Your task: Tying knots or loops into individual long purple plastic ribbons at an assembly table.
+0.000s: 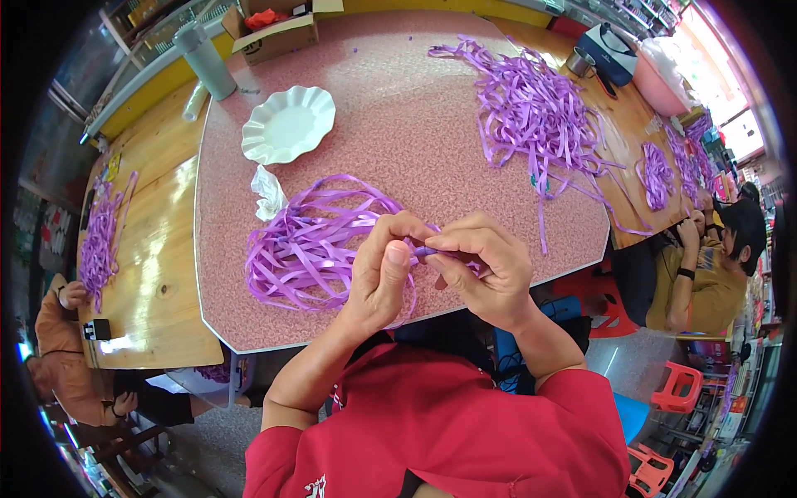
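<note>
Left hand (382, 270) and right hand (490, 270) pinch a ribbon (425, 251) running sideways between them, inside the table's (398, 116) near edge; room opens between dish (290, 124) and far pile (535, 108).

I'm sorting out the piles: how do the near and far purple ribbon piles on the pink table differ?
The far pile looks bigger than the near pile. The near pile spreads in wide loops; the far pile is denser, with strands trailing rightward. Both are shiny purple ribbon.
</note>
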Available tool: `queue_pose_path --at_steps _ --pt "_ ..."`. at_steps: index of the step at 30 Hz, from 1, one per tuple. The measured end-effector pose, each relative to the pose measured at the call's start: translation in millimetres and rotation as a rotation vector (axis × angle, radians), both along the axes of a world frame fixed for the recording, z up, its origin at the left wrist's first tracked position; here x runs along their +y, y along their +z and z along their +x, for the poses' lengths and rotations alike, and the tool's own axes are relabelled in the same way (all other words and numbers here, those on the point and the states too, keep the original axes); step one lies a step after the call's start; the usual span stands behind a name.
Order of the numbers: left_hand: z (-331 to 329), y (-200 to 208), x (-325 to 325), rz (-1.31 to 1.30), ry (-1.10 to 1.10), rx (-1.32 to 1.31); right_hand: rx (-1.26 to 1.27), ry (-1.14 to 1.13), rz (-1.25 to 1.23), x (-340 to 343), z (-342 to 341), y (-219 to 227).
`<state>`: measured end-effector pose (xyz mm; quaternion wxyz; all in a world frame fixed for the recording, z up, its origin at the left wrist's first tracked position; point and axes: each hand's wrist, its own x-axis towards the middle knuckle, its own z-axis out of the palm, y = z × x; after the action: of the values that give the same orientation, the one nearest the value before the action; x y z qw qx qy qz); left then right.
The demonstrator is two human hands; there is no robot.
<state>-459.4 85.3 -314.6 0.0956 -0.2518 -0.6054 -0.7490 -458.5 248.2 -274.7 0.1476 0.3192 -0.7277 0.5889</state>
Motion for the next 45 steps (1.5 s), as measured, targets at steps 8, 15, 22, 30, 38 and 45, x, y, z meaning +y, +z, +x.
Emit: queue_pose_path --at_steps 8,15,22,30,38,45 --pt "5 -8 -2 -0.065 0.106 0.132 0.076 -0.027 0.046 -6 7 -1" --pt "6 -5 -5 0.054 0.045 0.102 -0.078 0.015 -0.046 -4 14 5" --pt "9 -3 0 0.184 0.002 -0.012 -0.027 0.025 -0.043 -3 12 10" --pt "15 9 10 0.175 0.117 -0.243 0.127 -0.177 0.074 -7 7 7" --pt "10 15 1 0.093 -0.071 -0.370 0.234 -0.248 0.154 4 -8 5" --pt "18 16 4 0.330 -0.212 -0.521 0.231 -0.238 0.144 9 -10 1"
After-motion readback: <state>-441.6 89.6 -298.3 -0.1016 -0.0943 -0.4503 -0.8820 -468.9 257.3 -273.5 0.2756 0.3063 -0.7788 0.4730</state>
